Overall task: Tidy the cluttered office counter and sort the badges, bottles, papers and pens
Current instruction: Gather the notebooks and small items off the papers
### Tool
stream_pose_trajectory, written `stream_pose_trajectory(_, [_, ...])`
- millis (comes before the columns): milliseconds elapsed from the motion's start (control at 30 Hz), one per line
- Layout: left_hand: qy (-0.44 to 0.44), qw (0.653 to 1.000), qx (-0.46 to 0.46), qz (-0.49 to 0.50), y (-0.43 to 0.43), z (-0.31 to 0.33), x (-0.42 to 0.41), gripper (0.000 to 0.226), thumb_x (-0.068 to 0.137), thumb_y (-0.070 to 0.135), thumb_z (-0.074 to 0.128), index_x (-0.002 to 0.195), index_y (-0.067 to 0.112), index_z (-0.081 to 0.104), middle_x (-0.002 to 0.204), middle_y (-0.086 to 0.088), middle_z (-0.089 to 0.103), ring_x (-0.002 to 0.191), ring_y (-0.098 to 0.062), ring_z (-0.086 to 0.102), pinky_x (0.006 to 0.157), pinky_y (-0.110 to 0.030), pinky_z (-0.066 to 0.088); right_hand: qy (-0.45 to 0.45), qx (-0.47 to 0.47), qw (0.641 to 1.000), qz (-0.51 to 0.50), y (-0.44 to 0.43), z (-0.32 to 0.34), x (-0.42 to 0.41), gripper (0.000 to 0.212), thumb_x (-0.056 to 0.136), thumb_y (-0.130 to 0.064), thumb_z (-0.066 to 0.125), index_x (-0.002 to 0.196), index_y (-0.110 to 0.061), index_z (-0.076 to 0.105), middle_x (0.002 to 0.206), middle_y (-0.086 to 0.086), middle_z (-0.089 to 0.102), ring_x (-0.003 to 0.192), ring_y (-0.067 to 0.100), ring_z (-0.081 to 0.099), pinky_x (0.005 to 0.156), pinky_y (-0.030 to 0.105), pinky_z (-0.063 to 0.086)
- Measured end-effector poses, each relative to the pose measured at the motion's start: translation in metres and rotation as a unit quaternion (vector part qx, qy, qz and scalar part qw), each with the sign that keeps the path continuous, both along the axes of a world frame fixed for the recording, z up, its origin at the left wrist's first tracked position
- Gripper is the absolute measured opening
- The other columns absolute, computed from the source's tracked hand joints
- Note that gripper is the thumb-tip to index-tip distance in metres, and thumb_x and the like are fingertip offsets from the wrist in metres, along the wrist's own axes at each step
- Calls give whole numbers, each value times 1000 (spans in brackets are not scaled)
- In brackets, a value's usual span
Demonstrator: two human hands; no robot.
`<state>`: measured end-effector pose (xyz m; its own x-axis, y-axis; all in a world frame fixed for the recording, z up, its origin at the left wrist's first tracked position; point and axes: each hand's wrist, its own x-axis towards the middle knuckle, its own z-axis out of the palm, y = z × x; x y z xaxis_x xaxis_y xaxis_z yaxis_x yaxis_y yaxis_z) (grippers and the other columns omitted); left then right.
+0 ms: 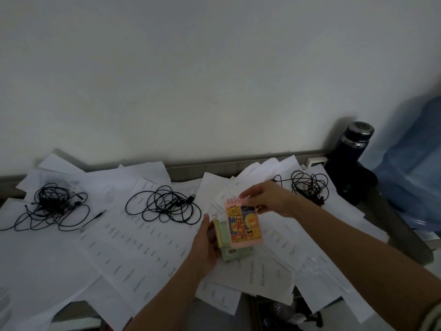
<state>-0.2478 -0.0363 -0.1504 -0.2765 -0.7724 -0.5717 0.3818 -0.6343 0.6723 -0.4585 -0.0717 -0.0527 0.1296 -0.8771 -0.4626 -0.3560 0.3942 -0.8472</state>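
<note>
- Left hand (pixel 207 244): fingers curled round a small stack of pads (pixel 235 253), green and yellow, held from the left side above the table (pixel 381 218).
- Right hand (pixel 267 199): thumb and fingers pinch the spiral top edge of a pink pad (pixel 244 225) with a yellow cartoon cover; the pad lies on top of the stack in the left hand.
- Papers (pixel 133 247): loose printed sheets overlap one another and cover nearly the whole table, some hanging over the near edge; both hands are above their middle-right part.
- Cables (pixel 164 205): three black tangles lie on the papers, one at the left, one in the middle just left of the hands, and one at the right behind the right hand.
- Bottle (pixel 353 149): dark, upright, lid on, at the far right corner against the wall; what it holds cannot be seen.
- Jug (pixel 410 163): big, blue and blurred, at the right edge just beside the bottle; whether it holds anything cannot be told.
</note>
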Motion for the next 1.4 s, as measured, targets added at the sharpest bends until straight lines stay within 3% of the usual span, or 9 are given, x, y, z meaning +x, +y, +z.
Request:
stream_pose_trajectory(100, [4, 1000, 1, -1, -1, -3, 1, 58, 95, 59, 35, 119, 13, 63, 110, -15, 71, 102, -35, 66, 89, -50, 52, 38, 1, 999, 24, -5, -19, 19, 20, 85, -12, 71, 105, -10, 68, 99, 9, 73, 92, 22, 70, 75, 30, 59])
stream_pose_trajectory(200, [-4, 1000, -13, -18, 0, 0, 0, 53, 95, 54, 42, 117, 13, 65, 110, -16, 71, 96, -32, 69, 80, -45, 56, 59, -18, 998, 15, -5, -30, 26, 21, 85, -10, 72, 105, -9, 68, 100, 8, 71, 89, 19, 70, 70, 25, 58])
stream_pose_trajectory(333, [-24, 999, -39, -13, 2, 1, 1, 49, 80, 23, 71, 123, 3, 58, 109, -20, 70, 93, -34, 70, 75, -44, 58, 13, -19, 999, -42, 3, -34, 23, 25, 86, -3, 68, 110, -7, 64, 108, 12, 65, 94, 24, 67, 69, 25, 58])
stream_pose_trajectory(467, [-35, 999, -13, -33, 5, 10, 1, 41, 86, 10, 64, 124, -3, 56, 108, -24, 69, 97, -39, 68, 77, -46, 57, -22, -21, 994, -104, 20, -40, 8, 19, 89, -3, 64, 107, -9, 64, 104, 13, 68, 93, 24, 68, 73, 30, 60])
stream_pose_trajectory(733, [-21, 998, 53, -31, 75, 29, 70, 36, 73, 23, 54, 103, 6, 65, 85, -13, 70, 68, -26, 67, 62, -35, 57, -42, -91, 989, -104, 56, -62, 35, 10, 90, -6, 64, 99, -7, 69, 89, 12, 72, 72, 16, 70, 55, 23, 53])
stream_pose_trajectory(1000, [-97, 966, 188, -149, 162, -6, 135, 29, 76, 21, 58, 96, 0, 62, 86, -20, 67, 69, -31, 66, 67, -35, 54, 0, -151, 986, -76, 128, -92, 74, 11, 92, -7, 61, 93, -14, 69, 81, 4, 72, 66, 11, 68, 51, 18, 49])
stream_pose_trajectory(1167, [-113, 952, 244, -148, 166, -41, 138, 24, 82, 22, 58, 94, 3, 67, 93, -20, 68, 78, -31, 66, 76, -40, 53, 39, -160, 982, -89, 174, -101, 76, 11, 88, -9, 68, 88, -20, 70, 76, -2, 71, 69, 10, 67, 60, 17, 52])
stream_pose_trajectory(1267, [-118, 963, 208, -123, 153, -57, 115, 19, 91, 22, 57, 96, 7, 67, 87, -16, 71, 71, -28, 69, 62, -34, 54, 74, -149, 980, -106, 206, -115, 75, 14, 86, -12, 70, 84, -26, 69, 76, -10, 69, 74, 11, 68, 72, 26, 57])
stream_pose_trajectory(1400, [-133, 970, 167, -116, 145, -72, 66, 19, 97, 18, 50, 103, 9, 65, 84, -12, 73, 70, -24, 69, 50, -29, 54, 176, -105, 965, -161, 246, -144, 65, 8, 87, -13, 68, 95, -14, 71, 83, -8, 68, 78, 8, 65, 74, 17, 49])
